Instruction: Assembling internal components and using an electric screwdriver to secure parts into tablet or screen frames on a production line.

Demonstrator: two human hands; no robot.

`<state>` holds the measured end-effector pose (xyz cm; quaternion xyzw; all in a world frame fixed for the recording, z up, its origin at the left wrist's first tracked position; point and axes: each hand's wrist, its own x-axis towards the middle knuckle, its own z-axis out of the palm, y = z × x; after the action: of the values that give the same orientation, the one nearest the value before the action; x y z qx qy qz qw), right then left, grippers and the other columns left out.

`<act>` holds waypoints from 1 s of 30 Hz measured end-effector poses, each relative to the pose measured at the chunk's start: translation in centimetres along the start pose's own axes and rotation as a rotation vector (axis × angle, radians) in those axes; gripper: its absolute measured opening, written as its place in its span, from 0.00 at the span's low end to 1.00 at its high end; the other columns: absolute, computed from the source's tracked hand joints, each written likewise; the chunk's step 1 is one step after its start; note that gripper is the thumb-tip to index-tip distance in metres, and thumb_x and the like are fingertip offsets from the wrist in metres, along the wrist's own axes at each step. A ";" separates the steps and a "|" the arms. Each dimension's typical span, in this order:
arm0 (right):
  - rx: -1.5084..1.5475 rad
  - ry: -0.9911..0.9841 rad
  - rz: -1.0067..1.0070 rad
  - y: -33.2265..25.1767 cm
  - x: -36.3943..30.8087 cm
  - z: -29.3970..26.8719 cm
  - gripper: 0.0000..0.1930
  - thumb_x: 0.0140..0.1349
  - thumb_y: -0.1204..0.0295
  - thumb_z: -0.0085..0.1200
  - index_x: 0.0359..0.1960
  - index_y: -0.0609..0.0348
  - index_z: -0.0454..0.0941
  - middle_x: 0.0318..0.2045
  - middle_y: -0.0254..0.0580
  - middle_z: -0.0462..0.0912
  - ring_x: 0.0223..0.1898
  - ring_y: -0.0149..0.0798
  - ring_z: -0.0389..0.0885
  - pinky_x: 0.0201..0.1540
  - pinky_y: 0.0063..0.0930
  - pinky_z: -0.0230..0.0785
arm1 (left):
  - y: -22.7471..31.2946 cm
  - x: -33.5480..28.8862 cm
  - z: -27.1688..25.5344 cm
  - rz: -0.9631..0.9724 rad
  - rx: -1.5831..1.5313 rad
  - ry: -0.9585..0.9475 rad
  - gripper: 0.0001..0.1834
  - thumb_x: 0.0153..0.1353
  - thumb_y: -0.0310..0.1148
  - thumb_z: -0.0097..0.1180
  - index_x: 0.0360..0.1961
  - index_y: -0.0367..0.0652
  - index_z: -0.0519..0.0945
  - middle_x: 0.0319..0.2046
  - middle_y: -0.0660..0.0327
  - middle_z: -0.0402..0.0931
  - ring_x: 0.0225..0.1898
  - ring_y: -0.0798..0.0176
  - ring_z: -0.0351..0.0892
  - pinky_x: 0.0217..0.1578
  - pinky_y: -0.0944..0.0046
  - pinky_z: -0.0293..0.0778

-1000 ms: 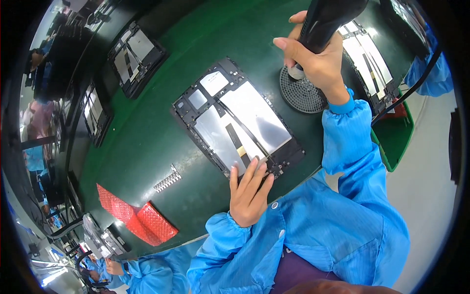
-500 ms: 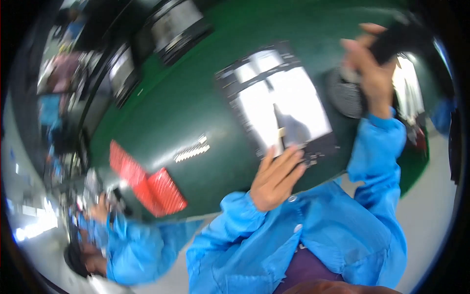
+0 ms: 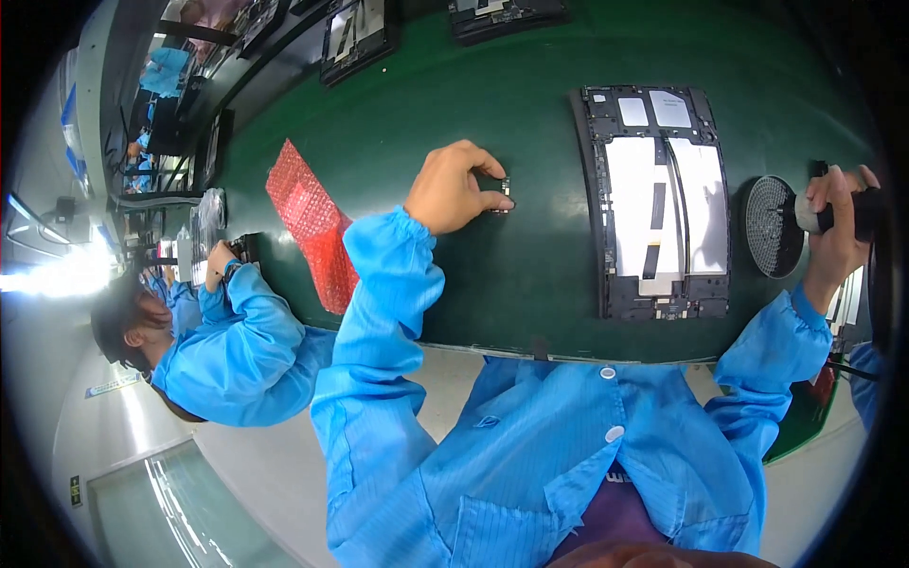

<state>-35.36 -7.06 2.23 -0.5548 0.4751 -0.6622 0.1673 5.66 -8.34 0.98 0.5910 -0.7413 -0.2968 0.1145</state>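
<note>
My left hand [image 3: 453, 189] reaches over the green mat. Its thumb and forefinger are closed on a small strip-shaped part [image 3: 505, 194] with metallic bits, resting at the mat's surface. To the right lies an opened tablet-like device [image 3: 660, 204], with white battery panels, black cables and a dark frame. Beyond it, my right hand [image 3: 838, 222] grips a black-handled tool [image 3: 864, 216]. A round, dark disc [image 3: 772, 227] with a dotted, perforated-looking face sits at that tool's end, beside the device. Whether the disc touches the mat is unclear.
Red bubble wrap [image 3: 317, 227] lies left of my left arm. More opened devices [image 3: 355, 38] stand along the far edge. At the left, a co-worker in a blue sleeve [image 3: 237, 327] works at the same bench [image 3: 454, 312]. Another device [image 3: 846, 298] shows behind my right wrist.
My left hand has left the opened device and moved left to the small strip part. My right hand still holds the tool, now lower. The whole view has shifted.
</note>
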 end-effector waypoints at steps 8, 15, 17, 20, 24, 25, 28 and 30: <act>0.154 -0.045 -0.052 -2.5 -0.5 2.0 0.17 0.56 0.81 0.51 0.47 0.70 0.63 0.19 0.41 0.70 0.21 0.33 0.69 0.30 0.33 0.66 | -2.1 1.3 0.6 -0.084 -0.507 -0.109 0.11 0.42 0.27 0.69 0.24 0.33 0.80 0.21 0.59 0.78 0.25 0.74 0.75 0.25 0.70 0.71; 0.199 -0.089 -0.096 -5.0 -1.0 4.7 0.19 0.54 0.79 0.55 0.47 0.69 0.65 0.17 0.40 0.73 0.18 0.33 0.73 0.27 0.28 0.68 | 0.7 -1.4 2.2 0.390 0.297 0.322 0.04 0.45 0.23 0.64 0.22 0.36 0.81 0.22 0.56 0.79 0.23 0.69 0.77 0.26 0.72 0.72; 0.222 -0.109 -0.047 -5.9 -1.4 5.7 0.20 0.54 0.78 0.55 0.48 0.69 0.64 0.17 0.41 0.73 0.17 0.33 0.73 0.26 0.28 0.68 | 2.8 -1.1 2.4 0.165 -0.216 0.331 0.03 0.48 0.22 0.63 0.25 0.34 0.81 0.24 0.58 0.80 0.25 0.71 0.77 0.28 0.73 0.72; 0.405 -0.238 -0.038 -6.1 -1.2 9.1 0.22 0.53 0.78 0.56 0.49 0.66 0.64 0.16 0.39 0.73 0.17 0.32 0.73 0.26 0.25 0.68 | 3.1 0.7 3.9 0.099 -0.752 0.150 0.04 0.50 0.22 0.61 0.28 0.32 0.80 0.26 0.59 0.80 0.27 0.72 0.77 0.30 0.74 0.73; 0.424 -0.366 -0.064 -7.0 -1.3 12.1 0.20 0.56 0.79 0.50 0.50 0.65 0.60 0.16 0.37 0.68 0.15 0.31 0.69 0.24 0.28 0.66 | 3.8 3.8 6.5 0.144 -0.844 0.103 0.04 0.49 0.23 0.62 0.27 0.34 0.81 0.23 0.60 0.79 0.24 0.73 0.75 0.28 0.73 0.72; 0.421 -0.368 -0.068 -7.3 -1.3 12.5 0.20 0.56 0.79 0.50 0.50 0.65 0.60 0.16 0.37 0.68 0.15 0.31 0.69 0.24 0.28 0.66 | 3.8 4.1 6.8 0.148 -0.846 0.105 0.04 0.49 0.23 0.62 0.27 0.34 0.81 0.23 0.60 0.79 0.24 0.73 0.75 0.28 0.73 0.72; 0.396 -0.418 -0.097 -7.0 -1.3 14.0 0.22 0.54 0.81 0.53 0.50 0.66 0.60 0.16 0.39 0.71 0.16 0.32 0.71 0.22 0.25 0.67 | 3.8 4.7 7.2 0.187 -0.695 0.184 0.04 0.47 0.23 0.63 0.26 0.35 0.81 0.22 0.61 0.76 0.21 0.74 0.70 0.24 0.72 0.69; 0.429 -0.427 -0.071 -6.8 -1.5 15.2 0.22 0.54 0.82 0.54 0.49 0.66 0.60 0.16 0.39 0.71 0.16 0.31 0.72 0.22 0.24 0.67 | 3.8 4.9 6.9 0.219 -0.619 0.217 0.04 0.45 0.24 0.64 0.25 0.37 0.81 0.21 0.62 0.72 0.20 0.73 0.66 0.22 0.70 0.65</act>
<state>-19.25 -9.36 5.90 -0.6498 0.2588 -0.6212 0.3534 -2.36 -10.34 -3.25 0.4735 -0.6584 -0.4290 0.3979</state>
